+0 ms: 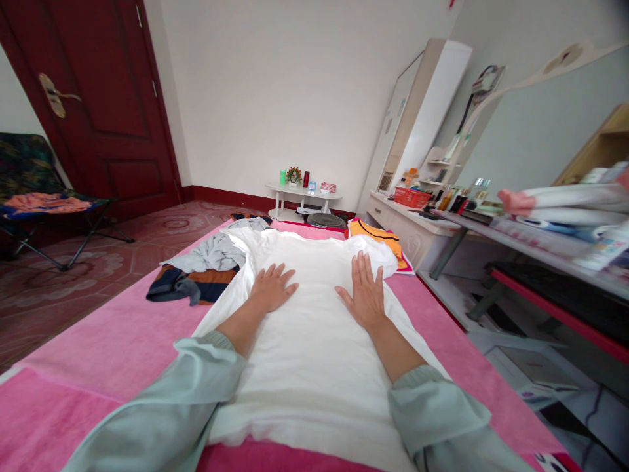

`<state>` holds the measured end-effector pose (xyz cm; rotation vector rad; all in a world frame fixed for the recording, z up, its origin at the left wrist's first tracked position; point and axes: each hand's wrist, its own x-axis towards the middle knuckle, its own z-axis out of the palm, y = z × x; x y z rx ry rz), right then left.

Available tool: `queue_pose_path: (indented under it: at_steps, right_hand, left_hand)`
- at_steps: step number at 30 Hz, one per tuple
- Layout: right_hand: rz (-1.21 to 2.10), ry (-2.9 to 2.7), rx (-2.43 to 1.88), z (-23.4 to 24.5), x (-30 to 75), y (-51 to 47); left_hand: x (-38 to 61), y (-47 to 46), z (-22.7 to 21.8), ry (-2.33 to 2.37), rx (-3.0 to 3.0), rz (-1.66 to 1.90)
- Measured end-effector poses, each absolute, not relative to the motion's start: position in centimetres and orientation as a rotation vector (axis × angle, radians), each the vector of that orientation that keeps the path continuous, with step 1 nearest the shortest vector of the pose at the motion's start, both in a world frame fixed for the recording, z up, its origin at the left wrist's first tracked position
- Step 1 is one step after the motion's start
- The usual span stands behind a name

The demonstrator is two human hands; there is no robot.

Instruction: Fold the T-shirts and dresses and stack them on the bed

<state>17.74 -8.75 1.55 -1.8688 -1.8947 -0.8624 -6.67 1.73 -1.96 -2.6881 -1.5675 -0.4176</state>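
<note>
A white T-shirt point(314, 341) lies spread out on a pink bed cover point(142, 334), its hem towards me and its sleeves at the far end. My left hand point(270, 288) rests flat on the upper left of the shirt, fingers spread. On the upper right, my right hand point(364, 292) is also laid flat with the thumb apart. Neither hand grips anything. Beyond my left hand is a heap of clothes, with a grey garment point(211, 249) over a brown and dark blue one point(196, 285). An orange garment point(381, 239) lies past the shirt's right sleeve.
A small white table point(299, 191) with ornaments stands by the far wall. On the right are a dresser point(393, 206) with a red basket point(411, 197) and a cluttered grey shelf point(550, 252). A folding chair point(49, 196) stands left, near a dark red door point(98, 105).
</note>
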Motion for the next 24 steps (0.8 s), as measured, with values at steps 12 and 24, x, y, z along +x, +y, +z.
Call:
queue_pose_path:
  at_steps: [12,24]
  right_hand:
    - [-0.889,-1.904,-1.862,1.61,17.63,-8.73]
    - [-0.789,-1.948,-1.925,2.24,17.31,-9.14]
  left_hand:
    - [-6.61,1.6,-1.77,-1.589,-2.693,-0.39]
    - [-6.62,1.5,-1.55,-1.609,-2.711,-0.409]
